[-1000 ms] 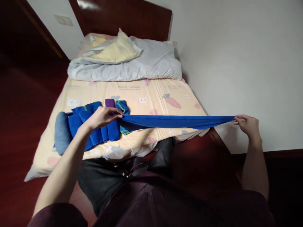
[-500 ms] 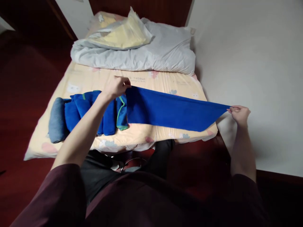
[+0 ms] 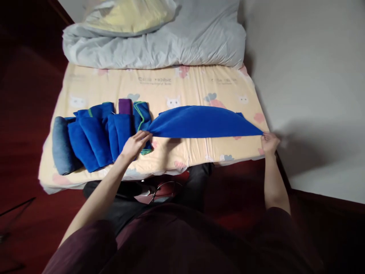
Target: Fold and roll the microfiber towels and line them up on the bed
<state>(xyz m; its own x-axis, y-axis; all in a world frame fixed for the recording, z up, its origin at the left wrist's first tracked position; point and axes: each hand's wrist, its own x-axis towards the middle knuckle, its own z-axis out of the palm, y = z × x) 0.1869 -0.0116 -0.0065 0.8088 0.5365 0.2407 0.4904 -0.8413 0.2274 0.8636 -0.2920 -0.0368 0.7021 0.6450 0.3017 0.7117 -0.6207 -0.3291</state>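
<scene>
- Blue towel is stretched flat over the near part of the bed, long axis running left-right, its far edge bulging in a curve.
- Left hand pinches the towel's left end, right beside the row of folded towels. Right hand is clenched on the right end, at the bed's right edge.
- Both ends look pulled to points, so the cloth is bunched at the grips, not held by clean corners.
- What could go wrong imo: that right end sits at the mattress edge, so a loose pinch and it slides off toward the floor.
- Also the left hand is touching the folded stack, so any tug there could knock the green-trimmed one open.
- Bunched ends could leave creases when it's laid down.
- Duvet at the far end, well apart.
</scene>
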